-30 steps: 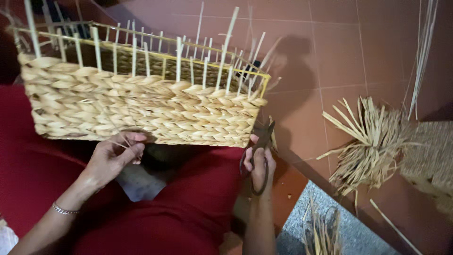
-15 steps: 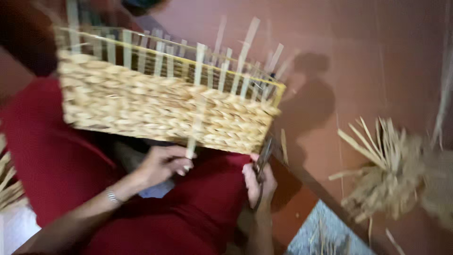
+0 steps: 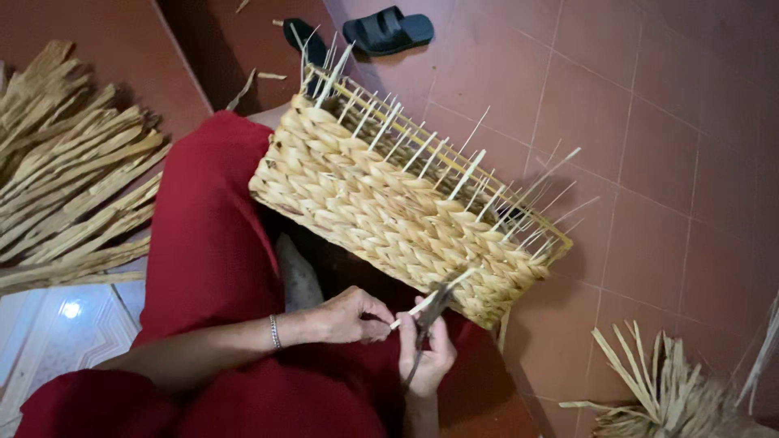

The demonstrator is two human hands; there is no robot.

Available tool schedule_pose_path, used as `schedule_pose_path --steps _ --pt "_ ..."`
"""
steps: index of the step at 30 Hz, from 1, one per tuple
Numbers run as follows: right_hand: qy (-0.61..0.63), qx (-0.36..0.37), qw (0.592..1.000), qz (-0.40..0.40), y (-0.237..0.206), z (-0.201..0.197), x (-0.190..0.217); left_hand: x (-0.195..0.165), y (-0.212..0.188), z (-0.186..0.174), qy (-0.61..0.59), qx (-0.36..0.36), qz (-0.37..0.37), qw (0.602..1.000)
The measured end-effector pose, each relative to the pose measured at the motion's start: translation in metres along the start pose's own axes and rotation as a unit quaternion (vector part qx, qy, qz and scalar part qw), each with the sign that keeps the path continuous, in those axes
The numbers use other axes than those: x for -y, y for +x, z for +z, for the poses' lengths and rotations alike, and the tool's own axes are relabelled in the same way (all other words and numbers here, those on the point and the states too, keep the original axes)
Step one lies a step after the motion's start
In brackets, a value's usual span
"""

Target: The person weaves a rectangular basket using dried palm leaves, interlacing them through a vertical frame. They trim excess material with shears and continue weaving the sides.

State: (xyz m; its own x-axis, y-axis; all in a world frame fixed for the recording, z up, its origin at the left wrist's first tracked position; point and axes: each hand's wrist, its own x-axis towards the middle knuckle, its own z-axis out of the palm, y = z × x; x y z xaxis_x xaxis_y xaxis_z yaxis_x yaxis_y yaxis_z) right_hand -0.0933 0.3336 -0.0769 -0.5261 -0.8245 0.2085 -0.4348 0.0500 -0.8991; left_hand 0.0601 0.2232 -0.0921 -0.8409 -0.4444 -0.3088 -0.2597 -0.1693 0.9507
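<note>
A half-woven straw basket (image 3: 381, 203) rests tilted on my lap, with thin pale spokes sticking up along its rim. My left hand (image 3: 349, 315) pinches a loose pale fibre strand (image 3: 430, 296) that sticks out of the basket's lower side. My right hand (image 3: 426, 353) grips dark scissors (image 3: 432, 312), whose blades sit at that strand, just below the basket. A thin bracelet circles my left wrist.
A heap of dried straw strips (image 3: 69, 178) lies at the left on the tiled floor. A smaller bundle of straw (image 3: 657, 389) lies at the lower right. Two dark sandals (image 3: 388, 30) sit at the top. My red garment (image 3: 211, 243) covers my legs.
The view has swung left and the basket now lies tilted. My left hand has taken hold of the strand, and my right hand has brought the scissors up to it.
</note>
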Motion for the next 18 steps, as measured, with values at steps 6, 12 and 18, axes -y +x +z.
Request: schedule_pose_path --steps 6,12,18 --pt "0.15 -0.16 0.968 0.122 0.0 -0.031 0.001 0.016 -0.024 -0.054 0.117 -0.16 0.079 0.977" --pt "-0.011 -0.201 0.933 0.297 -0.013 -0.119 -0.021 0.036 -0.059 -0.107 -0.153 -0.281 -0.016 0.947" --pt "-0.035 -0.32 0.919 0.227 -0.068 -0.151 -0.103 0.019 -0.051 -0.107 -0.273 -0.301 -0.151 0.901"
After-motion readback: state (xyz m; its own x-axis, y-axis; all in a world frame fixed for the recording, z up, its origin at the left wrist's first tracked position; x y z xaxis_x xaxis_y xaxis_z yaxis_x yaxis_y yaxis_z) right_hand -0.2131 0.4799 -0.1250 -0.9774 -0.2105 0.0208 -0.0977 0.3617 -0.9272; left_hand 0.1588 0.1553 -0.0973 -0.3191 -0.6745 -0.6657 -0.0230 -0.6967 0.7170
